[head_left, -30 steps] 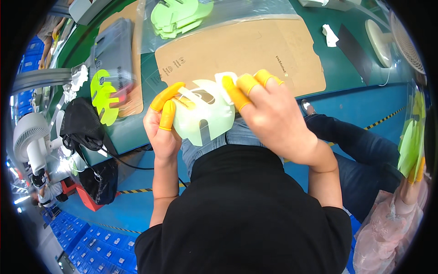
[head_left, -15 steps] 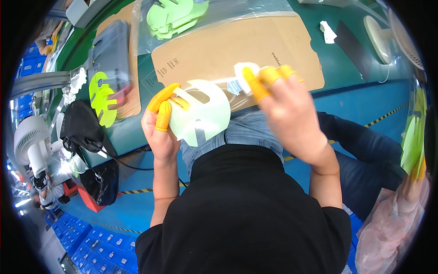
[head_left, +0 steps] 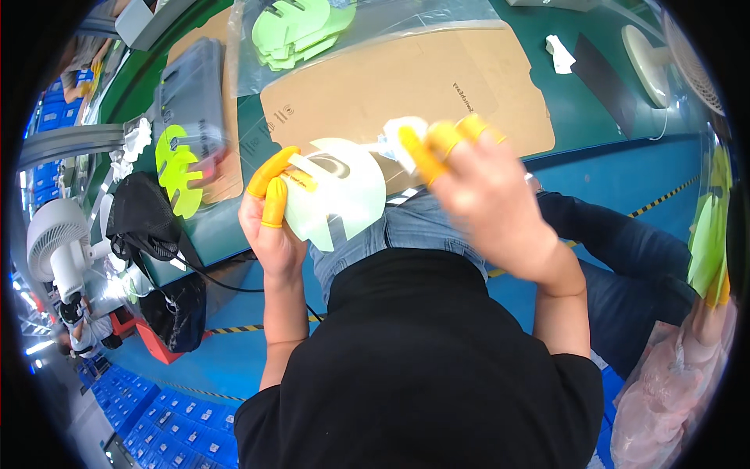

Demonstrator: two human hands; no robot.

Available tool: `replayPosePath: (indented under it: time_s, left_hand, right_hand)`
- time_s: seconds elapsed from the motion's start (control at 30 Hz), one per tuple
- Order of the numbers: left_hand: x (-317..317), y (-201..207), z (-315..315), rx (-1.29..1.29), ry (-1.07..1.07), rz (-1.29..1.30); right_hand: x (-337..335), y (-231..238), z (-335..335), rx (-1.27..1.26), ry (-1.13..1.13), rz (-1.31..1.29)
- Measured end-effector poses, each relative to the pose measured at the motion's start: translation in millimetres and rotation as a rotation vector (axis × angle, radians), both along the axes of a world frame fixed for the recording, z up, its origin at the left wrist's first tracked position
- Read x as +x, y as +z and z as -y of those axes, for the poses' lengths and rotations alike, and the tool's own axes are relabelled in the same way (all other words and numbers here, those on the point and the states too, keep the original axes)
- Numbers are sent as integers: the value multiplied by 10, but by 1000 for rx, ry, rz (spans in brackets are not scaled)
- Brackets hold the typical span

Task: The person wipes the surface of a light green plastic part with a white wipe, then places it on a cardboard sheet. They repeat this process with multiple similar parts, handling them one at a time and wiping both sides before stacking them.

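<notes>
My left hand [head_left: 269,215], in yellow finger cots, pinches the left edge of a pale green slotted sheet [head_left: 344,199]. The sheet is rounded on its right side and tilts above my lap, catching a bright glare. My right hand [head_left: 484,187], also in yellow finger cots and a little blurred, grips a crumpled white cloth [head_left: 398,141]. The cloth is close to the sheet's upper right edge; whether the two touch I cannot tell. Behind both hands a brown cardboard sheet [head_left: 383,86] lies on the green table [head_left: 539,102].
Several green cutouts [head_left: 293,31] are stacked on clear plastic at the back. Brighter green pieces [head_left: 180,172] lie at the left by a grey translucent tray [head_left: 191,94]. A white fan [head_left: 58,238] stands left. On the right sit a white scrap [head_left: 559,55] and another person's arm [head_left: 703,328].
My right hand and the white cloth have shifted left, closer to the pale green sheet. The sheet has moved slightly left and tilted, and its glare has changed.
</notes>
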State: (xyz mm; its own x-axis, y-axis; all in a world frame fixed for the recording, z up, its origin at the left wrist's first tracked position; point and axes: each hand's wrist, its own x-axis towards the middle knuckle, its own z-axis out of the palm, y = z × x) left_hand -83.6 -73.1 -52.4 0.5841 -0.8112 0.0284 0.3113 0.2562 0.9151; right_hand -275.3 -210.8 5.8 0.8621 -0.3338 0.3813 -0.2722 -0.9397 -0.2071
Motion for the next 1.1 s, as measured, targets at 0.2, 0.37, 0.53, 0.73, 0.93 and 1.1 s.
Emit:
replayPosePath:
  time_s: [0.2,0.37,0.53,0.73,0.93,1.1]
  left_hand:
    - [-33,17,18,2,66,2]
    - [11,42,-33,-28,7,-42]
    - [-8,66,-41,8,22,-55]
    - [35,89,-142,35,-88,-53]
    - [32,111,-197,65,-115,-13]
    - [65,147,-198,73,-105,9]
  right_hand:
    - [-36,-20,-53,-77,-9,25]
    - [-227,-7,162,-143,-240,-21]
    - [-278,-2,189,-99,-216,7]
    - [-202,78,381,19,-120,4]
    - [-64,34,699,-70,-36,-56]
    - [9,65,783,-51,30,-32]
